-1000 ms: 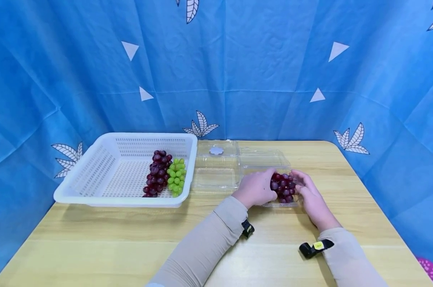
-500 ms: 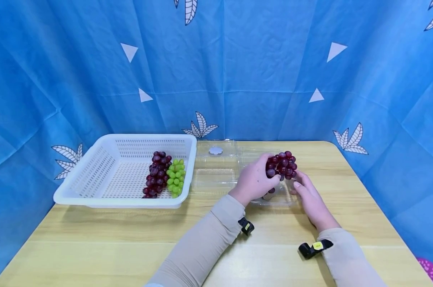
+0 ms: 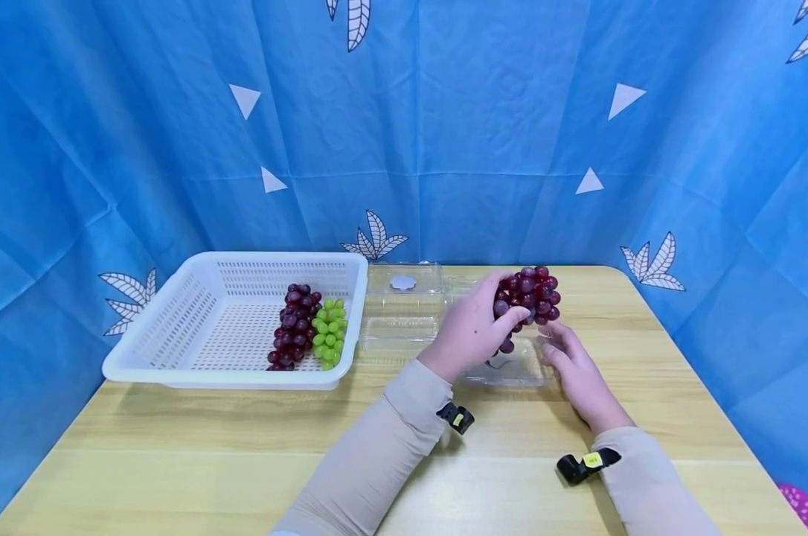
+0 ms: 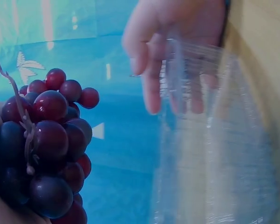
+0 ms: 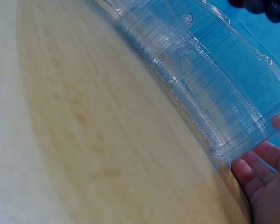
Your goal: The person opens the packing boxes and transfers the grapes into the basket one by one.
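Note:
My left hand [image 3: 474, 324] grips a bunch of dark red grapes [image 3: 534, 294], raised over a clear plastic clamshell box [image 3: 521, 366]. In the left wrist view the bunch [image 4: 51, 140] fills the lower left, its thin stem on the near side. My right hand [image 3: 578, 372] rests at the box's right end, fingers fairly straight. Those fingers [image 4: 151, 95] hang down along the box wall, some seen through the plastic. In the right wrist view the box [image 5: 200, 84] is bare along most of its length, with fingers at its corner.
A white perforated basket [image 3: 230, 378] stands at the left. Inside it lie another red grape bunch [image 3: 295, 327] and a green grape bunch [image 3: 329, 333]. A second open clear box [image 3: 404, 305] sits between basket and hands. A blue curtain [image 3: 417, 149] hangs behind the table.
My left hand has lifted the red grape bunch up out of the clear box, tilting it. My right hand has stayed at the box's right end.

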The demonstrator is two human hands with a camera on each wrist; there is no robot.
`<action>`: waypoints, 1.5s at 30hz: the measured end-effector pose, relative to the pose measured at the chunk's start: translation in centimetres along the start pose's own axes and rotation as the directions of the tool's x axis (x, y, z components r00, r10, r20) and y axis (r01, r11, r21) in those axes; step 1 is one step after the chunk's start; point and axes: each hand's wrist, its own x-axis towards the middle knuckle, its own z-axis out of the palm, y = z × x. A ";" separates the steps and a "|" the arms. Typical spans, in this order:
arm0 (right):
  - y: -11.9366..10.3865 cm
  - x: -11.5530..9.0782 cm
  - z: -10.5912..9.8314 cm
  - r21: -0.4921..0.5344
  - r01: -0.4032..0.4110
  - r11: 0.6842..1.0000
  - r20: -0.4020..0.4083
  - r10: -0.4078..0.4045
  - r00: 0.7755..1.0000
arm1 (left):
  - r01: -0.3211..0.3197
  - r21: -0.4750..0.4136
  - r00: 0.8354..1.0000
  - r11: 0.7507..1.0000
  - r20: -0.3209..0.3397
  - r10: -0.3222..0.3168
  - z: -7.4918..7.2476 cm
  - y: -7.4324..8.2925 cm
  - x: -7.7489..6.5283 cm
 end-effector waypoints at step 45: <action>0.3 -0.1 0.2 -0.001 -0.005 1.000 0.006 0.005 1.000 | -0.066 -0.176 0.689 0.982 -0.720 -0.082 -18.0 -3.3 -3.2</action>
